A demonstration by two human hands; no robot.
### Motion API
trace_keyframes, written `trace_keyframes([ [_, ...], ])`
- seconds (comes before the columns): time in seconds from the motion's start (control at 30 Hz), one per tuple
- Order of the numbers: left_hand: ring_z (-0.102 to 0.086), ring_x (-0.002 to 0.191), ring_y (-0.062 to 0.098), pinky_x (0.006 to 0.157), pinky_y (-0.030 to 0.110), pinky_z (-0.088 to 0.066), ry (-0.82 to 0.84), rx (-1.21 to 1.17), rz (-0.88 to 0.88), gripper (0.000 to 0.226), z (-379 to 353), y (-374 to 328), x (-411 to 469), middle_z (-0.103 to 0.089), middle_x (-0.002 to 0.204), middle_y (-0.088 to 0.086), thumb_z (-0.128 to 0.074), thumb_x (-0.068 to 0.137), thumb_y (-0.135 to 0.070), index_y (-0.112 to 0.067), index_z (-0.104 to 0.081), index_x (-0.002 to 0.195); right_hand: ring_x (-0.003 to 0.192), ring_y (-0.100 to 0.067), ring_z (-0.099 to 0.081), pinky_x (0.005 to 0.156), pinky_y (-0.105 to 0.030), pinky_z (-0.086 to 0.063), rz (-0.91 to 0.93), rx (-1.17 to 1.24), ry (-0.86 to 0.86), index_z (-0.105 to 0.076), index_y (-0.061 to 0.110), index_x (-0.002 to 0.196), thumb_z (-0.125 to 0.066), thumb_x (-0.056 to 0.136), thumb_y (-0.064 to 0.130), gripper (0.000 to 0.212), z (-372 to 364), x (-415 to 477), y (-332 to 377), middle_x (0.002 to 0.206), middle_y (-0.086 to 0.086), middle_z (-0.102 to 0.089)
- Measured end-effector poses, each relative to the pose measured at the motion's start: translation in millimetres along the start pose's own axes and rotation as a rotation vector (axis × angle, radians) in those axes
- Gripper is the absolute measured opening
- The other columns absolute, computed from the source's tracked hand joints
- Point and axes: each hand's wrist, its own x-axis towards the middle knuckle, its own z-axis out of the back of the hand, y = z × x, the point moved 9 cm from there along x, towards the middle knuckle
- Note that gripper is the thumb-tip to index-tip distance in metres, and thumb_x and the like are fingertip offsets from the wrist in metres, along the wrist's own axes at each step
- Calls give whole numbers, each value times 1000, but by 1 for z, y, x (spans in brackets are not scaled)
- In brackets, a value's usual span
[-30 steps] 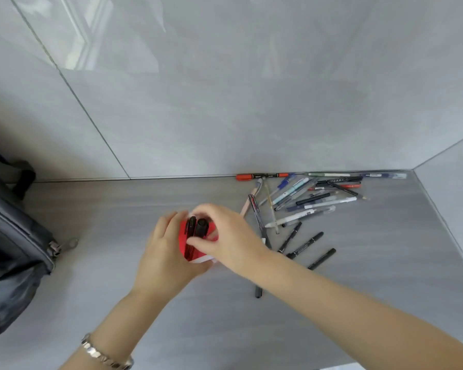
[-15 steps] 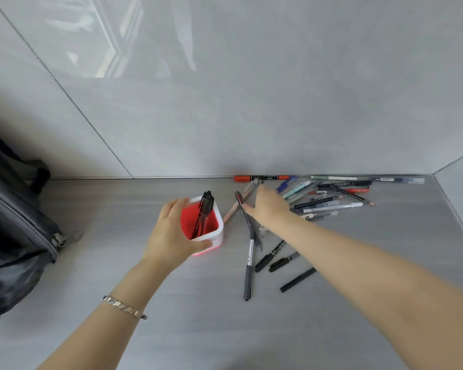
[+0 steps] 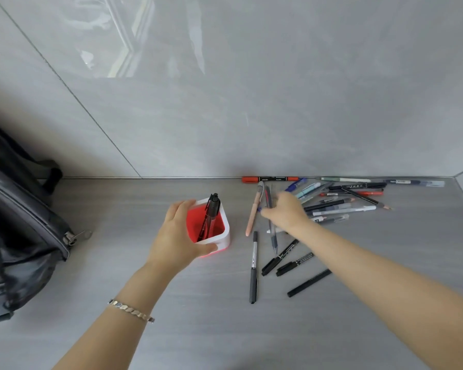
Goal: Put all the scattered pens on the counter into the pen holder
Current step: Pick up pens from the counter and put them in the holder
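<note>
The pen holder (image 3: 227,226), white outside and red inside, stands on the grey counter with two black pens (image 3: 212,209) upright in it. My left hand (image 3: 175,233) grips its left side. My right hand (image 3: 285,212) reaches over the scattered pens, its fingers pinched on a dark slim pen (image 3: 273,239) that runs under the hand; the grip is blurred. A pink pen (image 3: 252,213) lies just left of that hand. A grey-black pen (image 3: 253,265) and three black markers (image 3: 294,263) lie nearer to me. Several more pens (image 3: 342,206) are piled to the right.
A red-and-black marker (image 3: 269,179) lies against the tiled wall (image 3: 251,116) behind the pens. A dark backpack (image 3: 19,231) sits on the counter at the far left. A side wall closes the counter at the far right.
My right hand left the pen holder and reached right to the scattered pens. The dark slim pen under it has turned more upright. My left hand stays on the holder.
</note>
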Motion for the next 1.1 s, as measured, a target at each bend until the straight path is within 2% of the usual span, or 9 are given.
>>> trace_keyframes([
  [0.17, -40, 106, 5, 86, 25, -37, -9, -44, 9, 97, -1, 2, 0, -34, 136, -7, -86, 53, -22, -26, -33, 134, 49, -3, -62, 45, -19, -52, 319, 533, -143, -57, 10, 84, -61, 86, 10, 5, 72, -56, 74, 71, -5, -64],
  [0.3, -42, 108, 6, 87, 26, -37, -10, -54, 7, 96, -2, 2, 1, -35, 135, -6, -87, 52, -20, -25, -34, 133, 67, -26, -70, 67, -39, -59, 411, 532, -63, -60, 16, 77, -66, 82, 12, 9, 28, -74, 112, 72, -8, -70],
  [0.43, -43, 105, 5, 84, 26, -37, -21, -80, -15, 93, -2, 1, 2, -39, 126, -7, -86, 52, -17, -22, -38, 131, 70, -19, -60, 68, -25, -48, 355, 311, 74, -61, 11, 87, -66, 81, 13, 8, -45, -71, 113, 85, -14, -69],
  [0.6, -45, 101, 5, 81, 27, -38, -31, -109, -20, 90, -3, 2, 0, -40, 128, -4, -86, 51, -14, -21, -41, 129, 100, -22, -65, 92, -33, -52, 351, 297, 125, -57, 10, 111, -66, 81, 12, 31, -50, -80, 113, 110, -12, -68],
  [0.7, -44, 95, -3, 84, 25, -37, -30, -132, -46, 91, -2, 0, 0, -40, 130, -5, -86, 53, -13, -25, -40, 130, 98, -17, -64, 87, -23, -47, 468, 165, 46, -61, 8, 108, -62, 83, 7, 25, -16, -92, 102, 110, -8, -68],
  [0.77, -42, 101, 0, 85, 25, -36, -21, -122, -34, 92, -2, 0, -1, -37, 131, -6, -86, 54, -14, -26, -38, 131, 98, -17, -62, 88, -27, -48, 508, 24, -7, -63, 10, 106, -59, 84, 3, 23, 8, -92, 76, 108, -6, -67],
  [0.93, -40, 105, 3, 88, 24, -34, -15, -121, -30, 93, -2, 0, 0, -37, 134, -2, -86, 54, -12, -23, -37, 132, 125, -23, -37, 98, -34, -41, 484, -709, 328, -44, 16, 130, -48, 83, -5, 51, -26, -84, -24, 137, -3, -44],
  [1.03, -37, 106, 2, 90, 24, -33, -4, -106, -34, 95, -2, 0, 0, -37, 136, -1, -86, 53, -13, -22, -36, 134, 108, -25, -48, 78, -34, -53, 581, -881, 301, -53, 9, 115, -59, 74, -1, 42, -46, -83, -41, 119, -7, -55],
  [1.1, -37, 106, 2, 89, 25, -34, -4, -98, -30, 95, -2, 0, 0, -36, 136, -1, -86, 53, -13, -22, -35, 133, 74, -18, -60, 46, -21, -51, 613, -980, 228, -64, 11, 78, -81, 41, 11, 40, -50, -80, -43, 81, -3, -65],
])
